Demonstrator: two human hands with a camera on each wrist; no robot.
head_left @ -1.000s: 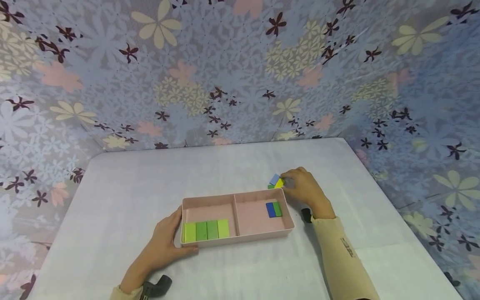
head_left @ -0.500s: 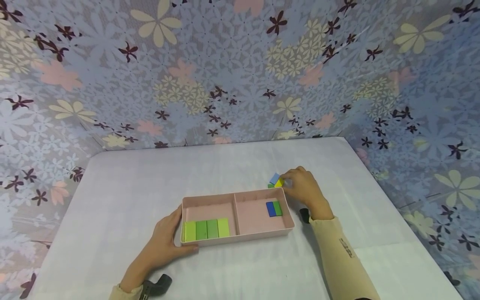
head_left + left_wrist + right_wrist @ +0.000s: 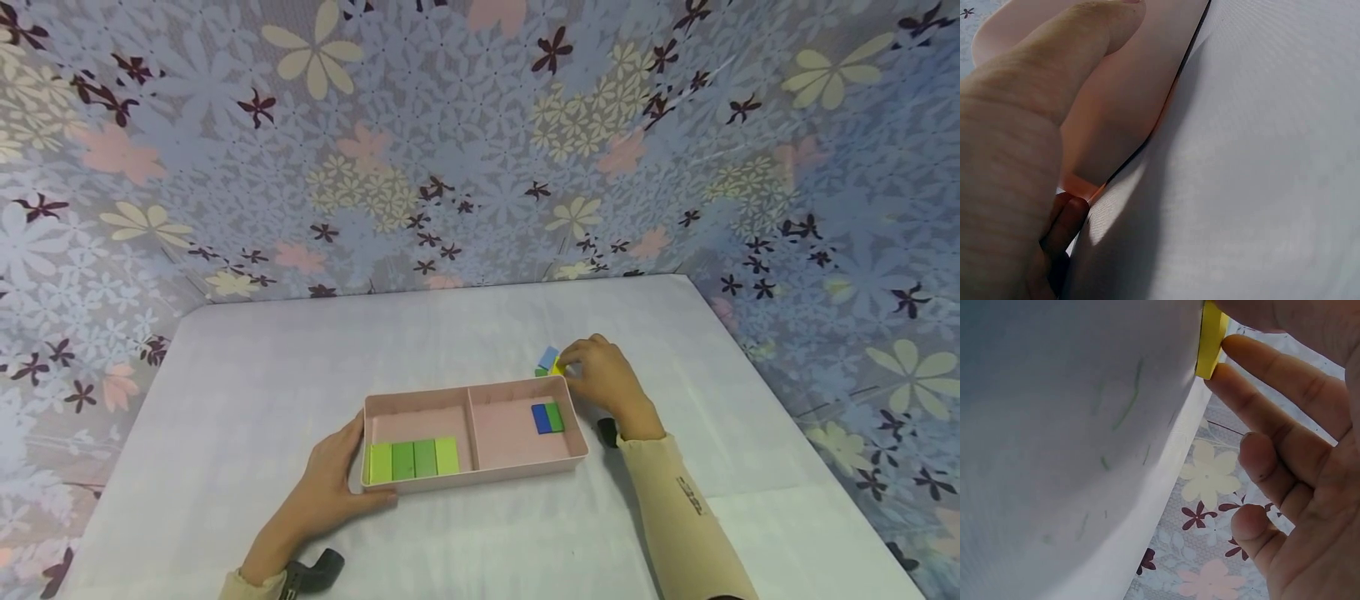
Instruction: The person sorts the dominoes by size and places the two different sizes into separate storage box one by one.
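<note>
In the head view my left hand [image 3: 330, 475] grips the left end of a pink two-compartment box [image 3: 525, 471], its thumb along the front wall. The left wrist view shows that thumb [image 3: 1079, 50] against the box's wall [image 3: 1116, 119]. Just beyond the box's far right corner, my right hand [image 3: 606, 379] pinches a yellow block [image 3: 557, 367]. Up close, two fingertips touch the yellow block [image 3: 1211, 344], with the thumb near its top; the other fingers are bent. A light blue block [image 3: 548, 357] and a partly hidden green block [image 3: 541, 372] lie beside it.
Yellow-green and green blocks [image 3: 414, 459] line the front of the left compartment. A dark blue block [image 3: 541, 419] and a green block [image 3: 554, 417] sit side by side in the right one. A white cloth [image 3: 300, 350] covers the table; floral fabric [image 3: 480, 167] rises behind.
My right hand has shifted slightly left over the yellow block, so less of that block shows. The left hand and the box have stayed in place.
</note>
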